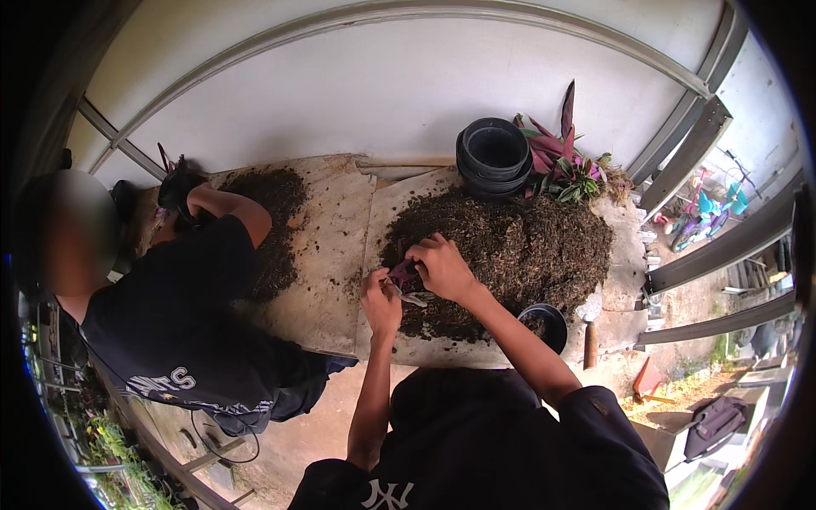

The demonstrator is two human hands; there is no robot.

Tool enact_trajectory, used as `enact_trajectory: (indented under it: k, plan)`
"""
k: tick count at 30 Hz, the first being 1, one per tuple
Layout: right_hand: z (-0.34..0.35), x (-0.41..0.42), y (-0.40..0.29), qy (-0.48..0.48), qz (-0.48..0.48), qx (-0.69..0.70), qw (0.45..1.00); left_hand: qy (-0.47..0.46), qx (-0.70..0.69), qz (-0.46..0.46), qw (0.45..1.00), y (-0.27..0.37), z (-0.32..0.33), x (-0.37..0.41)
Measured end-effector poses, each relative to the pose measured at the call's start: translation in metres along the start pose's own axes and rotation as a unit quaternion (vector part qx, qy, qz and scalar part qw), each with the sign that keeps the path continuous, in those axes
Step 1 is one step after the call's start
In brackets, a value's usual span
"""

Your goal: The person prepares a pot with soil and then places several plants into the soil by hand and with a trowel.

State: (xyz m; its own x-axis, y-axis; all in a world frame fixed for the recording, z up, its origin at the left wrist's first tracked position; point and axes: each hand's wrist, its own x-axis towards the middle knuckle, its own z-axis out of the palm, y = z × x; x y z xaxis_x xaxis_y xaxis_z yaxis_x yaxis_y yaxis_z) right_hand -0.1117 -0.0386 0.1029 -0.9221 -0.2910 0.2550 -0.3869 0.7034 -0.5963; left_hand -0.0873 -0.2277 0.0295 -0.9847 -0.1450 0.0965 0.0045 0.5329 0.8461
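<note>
A small purple-leaved plant (401, 274) is held between my two hands over the left edge of a heap of dark potting soil (510, 248). My left hand (382, 303) pinches it from the left. With bent fingers, my right hand (443, 268) grips it from the upper right. A pale, limp leaf (414, 298) hangs just below the fingers. Both hands partly cover the plant, so its roots cannot be made out. Right of my right forearm, a black plastic pot (543, 326) stands at the table's front edge, with some soil inside.
Stacked black pots (496, 153) stand at the back beside a pile of purple and green plants (567, 159). A trowel (590, 331) with a wooden handle lies at the front right. At my left, another person (210, 306) works over more soil (274, 236) on the same worn table (331, 210).
</note>
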Motion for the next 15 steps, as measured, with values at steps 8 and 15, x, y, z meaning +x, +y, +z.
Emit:
enact_trajectory:
  k: [8,15]
  plan:
    - [0.07,0.028,0.008,-0.18,-0.08,-0.214,0.957,-0.023,0.171,0.007,0.985,-0.045,0.001,0.0]
    - [0.075,0.022,0.002,-0.243,-0.069,-0.206,0.945,-0.06,0.112,-0.015,0.992,-0.062,-0.01,0.013]
